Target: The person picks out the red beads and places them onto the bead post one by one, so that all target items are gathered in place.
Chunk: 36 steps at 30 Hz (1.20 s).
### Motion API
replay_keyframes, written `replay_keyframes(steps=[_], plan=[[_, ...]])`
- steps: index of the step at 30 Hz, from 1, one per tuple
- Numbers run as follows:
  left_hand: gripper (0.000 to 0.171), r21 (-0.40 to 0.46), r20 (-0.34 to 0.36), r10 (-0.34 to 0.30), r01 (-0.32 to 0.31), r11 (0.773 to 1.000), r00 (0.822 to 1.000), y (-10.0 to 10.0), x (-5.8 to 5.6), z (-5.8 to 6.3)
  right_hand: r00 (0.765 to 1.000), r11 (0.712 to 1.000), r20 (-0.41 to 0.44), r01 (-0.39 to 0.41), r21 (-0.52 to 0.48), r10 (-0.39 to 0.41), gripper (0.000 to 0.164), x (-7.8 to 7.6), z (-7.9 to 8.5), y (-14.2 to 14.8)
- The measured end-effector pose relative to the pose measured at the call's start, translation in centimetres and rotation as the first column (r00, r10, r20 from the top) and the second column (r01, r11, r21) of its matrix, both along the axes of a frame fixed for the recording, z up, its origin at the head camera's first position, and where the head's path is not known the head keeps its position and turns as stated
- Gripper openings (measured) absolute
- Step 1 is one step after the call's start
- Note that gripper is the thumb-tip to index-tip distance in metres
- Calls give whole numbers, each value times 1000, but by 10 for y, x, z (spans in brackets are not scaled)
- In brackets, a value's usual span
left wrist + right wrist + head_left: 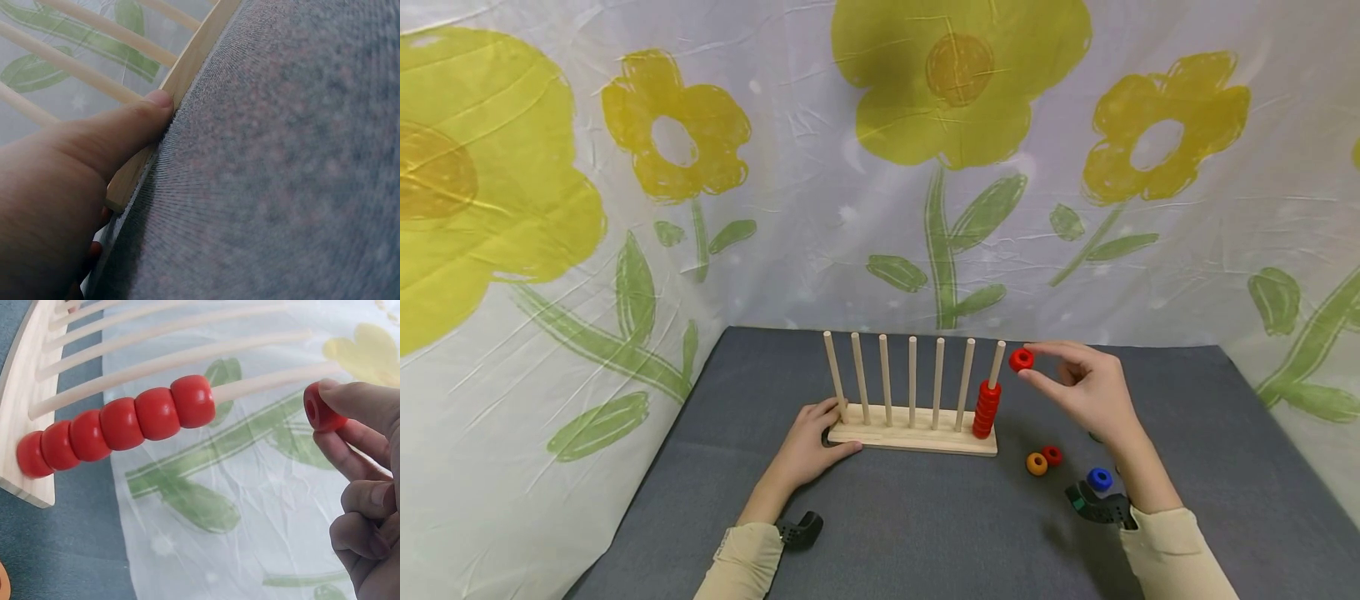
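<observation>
A wooden peg board (pixel 917 440) with several upright pegs stands on the grey cloth. On its rightmost peg (pixel 997 365) sits a stack of red beads (pixel 987 410), its upper part bare. My right hand (pixel 1093 396) pinches a red bead (pixel 1021 360) between thumb and fingertips, just right of that peg's top. In the right wrist view the held bead (pixel 317 409) is apart from the peg, its hole partly visible. At the board's left end my left hand (pixel 808 446) grips the base, thumb on the front edge, with the other fingers partly hidden behind.
Loose beads lie on the cloth right of the board: an orange bead (pixel 1037 464) touching a red bead, and a blue bead (pixel 1100 479) near my right wrist. A dark bead (pixel 1095 437) is mostly hidden by that wrist. A flowered curtain (pixel 805 250) hangs behind.
</observation>
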<state>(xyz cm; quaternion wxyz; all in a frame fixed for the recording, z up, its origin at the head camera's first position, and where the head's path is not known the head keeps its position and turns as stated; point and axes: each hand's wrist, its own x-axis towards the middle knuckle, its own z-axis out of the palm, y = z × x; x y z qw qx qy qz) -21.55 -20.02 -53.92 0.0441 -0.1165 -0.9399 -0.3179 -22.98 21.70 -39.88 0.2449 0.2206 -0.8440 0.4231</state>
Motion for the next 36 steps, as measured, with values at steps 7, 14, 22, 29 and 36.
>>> replay_keyframes(steps=[7, 14, 22, 29, 36], plan=[[75, -6, -3, -1, 1, 1000, 1000, 0, 0, 0, 999, 1000, -38, -13, -3, 13, 34, 6, 14, -7], [75, -6, -5, 0, 0, 1000, 1000, 0, 0, -1, 998, 1000, -58, -20, 4, 20, 37, -1, 10, -4], [76, 5, 0, -3, 3, 1000, 1000, 0, 0, 0, 997, 999, -70, -37, -26, 35, 37, -2, 14, -5], [76, 7, -3, -7, 7, 1000, 1000, 0, 1, 1, 994, 998, -100, -48, -43, 44, 35, 1, 23, -9], [75, 3, -10, -6, 6, 1000, 1000, 0, 0, 0, 995, 998, -88, -50, -48, 46, 37, -1, 25, -9]])
